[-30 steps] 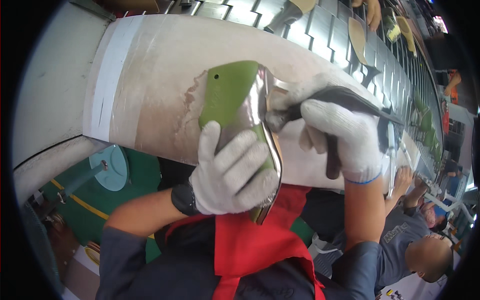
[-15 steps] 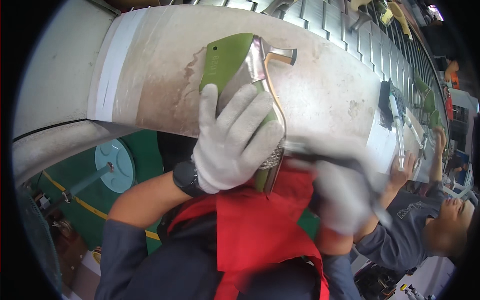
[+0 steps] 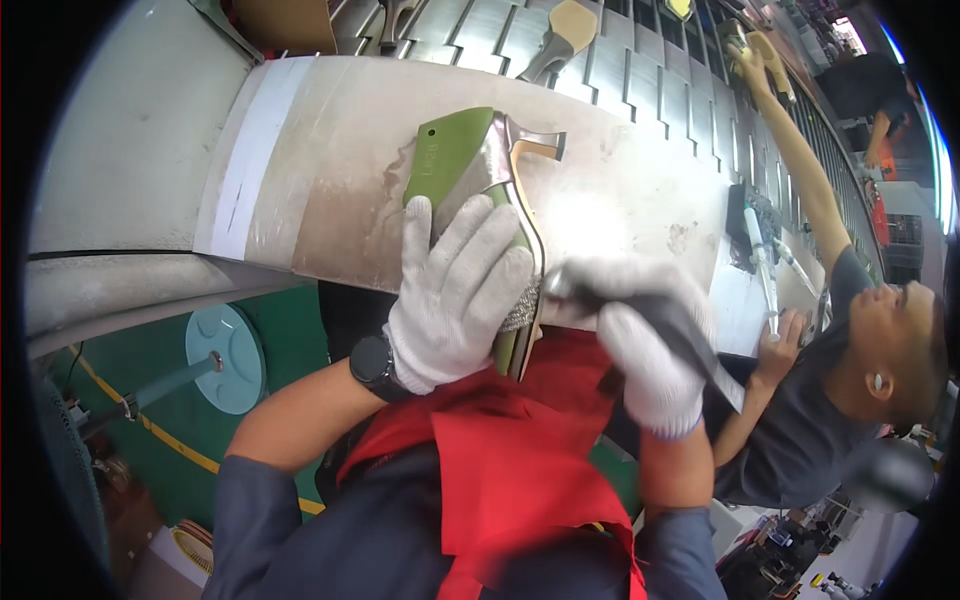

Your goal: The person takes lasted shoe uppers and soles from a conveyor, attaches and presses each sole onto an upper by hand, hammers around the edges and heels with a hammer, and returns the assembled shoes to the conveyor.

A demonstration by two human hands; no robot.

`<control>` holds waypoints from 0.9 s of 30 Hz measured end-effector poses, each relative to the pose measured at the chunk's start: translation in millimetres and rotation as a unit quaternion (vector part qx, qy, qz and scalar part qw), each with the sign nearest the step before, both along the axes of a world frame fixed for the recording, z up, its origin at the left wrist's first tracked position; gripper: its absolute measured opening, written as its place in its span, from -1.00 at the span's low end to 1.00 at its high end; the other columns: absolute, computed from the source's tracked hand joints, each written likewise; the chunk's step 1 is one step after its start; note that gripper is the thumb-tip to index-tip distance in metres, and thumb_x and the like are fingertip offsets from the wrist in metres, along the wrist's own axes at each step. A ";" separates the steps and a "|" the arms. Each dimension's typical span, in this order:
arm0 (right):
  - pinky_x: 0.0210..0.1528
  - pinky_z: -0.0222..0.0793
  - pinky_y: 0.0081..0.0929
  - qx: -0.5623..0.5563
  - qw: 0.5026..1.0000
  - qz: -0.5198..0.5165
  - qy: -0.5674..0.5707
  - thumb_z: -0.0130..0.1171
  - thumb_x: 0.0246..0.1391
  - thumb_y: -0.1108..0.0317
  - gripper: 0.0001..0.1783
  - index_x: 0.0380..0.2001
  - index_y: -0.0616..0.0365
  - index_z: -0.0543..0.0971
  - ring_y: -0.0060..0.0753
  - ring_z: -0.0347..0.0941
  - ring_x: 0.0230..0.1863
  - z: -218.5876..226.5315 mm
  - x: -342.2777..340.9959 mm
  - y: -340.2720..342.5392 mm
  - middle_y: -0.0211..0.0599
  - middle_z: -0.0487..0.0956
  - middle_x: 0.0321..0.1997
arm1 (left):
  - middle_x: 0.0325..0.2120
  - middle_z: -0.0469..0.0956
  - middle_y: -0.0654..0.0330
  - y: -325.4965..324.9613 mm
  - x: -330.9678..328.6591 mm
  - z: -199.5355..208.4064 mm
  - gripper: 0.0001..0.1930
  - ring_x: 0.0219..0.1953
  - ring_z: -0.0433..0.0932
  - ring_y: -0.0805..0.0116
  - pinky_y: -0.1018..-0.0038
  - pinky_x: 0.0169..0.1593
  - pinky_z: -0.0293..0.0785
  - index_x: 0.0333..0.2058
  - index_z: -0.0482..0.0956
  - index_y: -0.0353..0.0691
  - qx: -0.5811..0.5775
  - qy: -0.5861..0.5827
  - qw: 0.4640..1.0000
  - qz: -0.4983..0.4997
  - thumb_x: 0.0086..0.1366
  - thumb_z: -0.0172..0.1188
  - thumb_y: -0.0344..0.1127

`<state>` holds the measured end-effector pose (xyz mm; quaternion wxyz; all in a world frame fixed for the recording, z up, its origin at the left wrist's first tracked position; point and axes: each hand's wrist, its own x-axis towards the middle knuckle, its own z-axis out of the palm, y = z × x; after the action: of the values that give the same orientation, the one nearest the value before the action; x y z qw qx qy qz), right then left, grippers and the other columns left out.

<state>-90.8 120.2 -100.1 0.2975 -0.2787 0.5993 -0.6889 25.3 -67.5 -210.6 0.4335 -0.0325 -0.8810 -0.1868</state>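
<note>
L hand (image 3: 455,295) angled up, grip clasping shoe (image 3: 455,155), R hand (image 3: 655,365) tilted inward, grip round dark tool (image 3: 668,322)

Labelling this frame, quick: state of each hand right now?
Left hand: holding the heeled shoe on its green last.
Right hand: closed around a dark-handled tool; motion blur hides finer detail.

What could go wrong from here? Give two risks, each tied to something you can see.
1. The dark-handled tool in the right hand is beside the shoe's sole edge, close to the fingers of the left hand; a slip might strike them.

2. The shoe appears to reach past the near edge of the bench, so it might tip if the left hand eases off.
</note>
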 end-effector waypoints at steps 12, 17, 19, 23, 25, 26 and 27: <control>0.25 0.64 -0.07 -0.005 0.968 -0.117 -0.220 0.12 0.53 0.19 -0.34 0.50 0.38 0.31 0.03 0.63 0.31 -20.7 -1.6 -2.0 0.14 0.51 0.45 | 0.31 0.52 0.00 -91.5 15.5 53.0 -0.27 0.32 0.54 0.00 -0.07 0.43 0.44 0.35 0.44 -0.24 0.751 0.178 0.600 -0.209 0.60 0.06 0.33; 0.00 0.73 0.01 -0.194 0.895 0.118 -0.385 -0.09 0.49 -0.30 -0.10 0.51 0.28 0.33 0.19 0.66 0.21 -40.8 4.9 -9.4 0.20 0.58 0.36 | 0.14 0.67 -0.08 -59.9 -4.2 69.2 -0.13 0.21 0.66 0.09 0.05 0.34 0.55 0.21 0.57 -0.40 0.711 -0.002 0.593 -0.379 0.53 0.08 0.47; -0.03 0.70 -0.02 -0.181 0.921 -0.030 -0.343 0.02 0.46 -0.02 -0.26 0.44 0.37 0.39 0.09 0.72 -0.02 -5.7 20.7 -22.7 0.21 0.66 0.23 | 0.17 0.66 -0.11 -70.2 -7.5 56.6 -0.18 0.25 0.64 0.07 0.08 0.36 0.54 0.25 0.54 -0.44 0.636 -0.059 0.716 -0.284 0.54 0.14 0.36; 0.03 0.69 -0.06 -0.196 0.922 -0.245 -0.225 0.08 0.47 0.14 -0.40 0.37 0.37 0.45 -0.04 0.72 0.00 8.6 -37.0 -52.1 0.07 0.69 0.15 | 0.10 0.69 -0.15 -52.7 -10.2 43.7 -0.40 0.14 0.71 -0.06 0.13 0.21 0.62 0.24 0.57 -0.41 0.297 -0.185 0.936 -0.039 0.28 0.49 -0.27; 0.08 0.67 -0.15 -0.155 0.942 -0.268 -0.127 0.15 0.45 0.23 -0.47 0.34 0.34 0.50 -0.16 0.71 0.01 8.0 -94.6 -62.1 -0.04 0.70 0.10 | 0.03 0.72 -0.10 -49.3 -9.9 40.5 -0.47 0.07 0.70 -0.14 0.07 0.13 0.64 0.10 0.67 -0.33 0.097 -0.188 0.976 -0.054 0.16 0.53 -0.29; 0.09 0.65 -0.22 -0.099 0.953 -0.279 -0.066 0.19 0.44 0.26 -0.49 0.32 0.32 0.52 -0.23 0.70 0.01 9.3 -124.5 -67.7 -0.10 0.71 0.08 | 0.03 0.72 -0.10 -44.5 -12.4 41.6 -0.47 0.07 0.70 -0.14 0.07 0.13 0.64 0.10 0.67 -0.33 0.097 -0.185 0.976 -0.054 0.16 0.53 -0.29; 0.11 0.64 -0.24 -0.062 0.937 -0.343 0.004 0.22 0.41 0.27 -0.48 0.31 0.33 0.54 -0.23 0.70 0.01 1.2 -156.9 -75.2 -0.09 0.71 0.08 | 0.02 0.72 -0.07 -39.8 -16.5 42.4 -0.46 0.07 0.70 -0.12 0.07 0.12 0.64 0.08 0.68 -0.32 0.055 -0.178 0.981 -0.051 0.12 0.54 -0.27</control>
<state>-247.7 45.0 -99.0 0.0224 -0.0773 0.6157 -0.7839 8.7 -107.3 -168.2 0.2603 -0.0200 -0.9298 -0.2595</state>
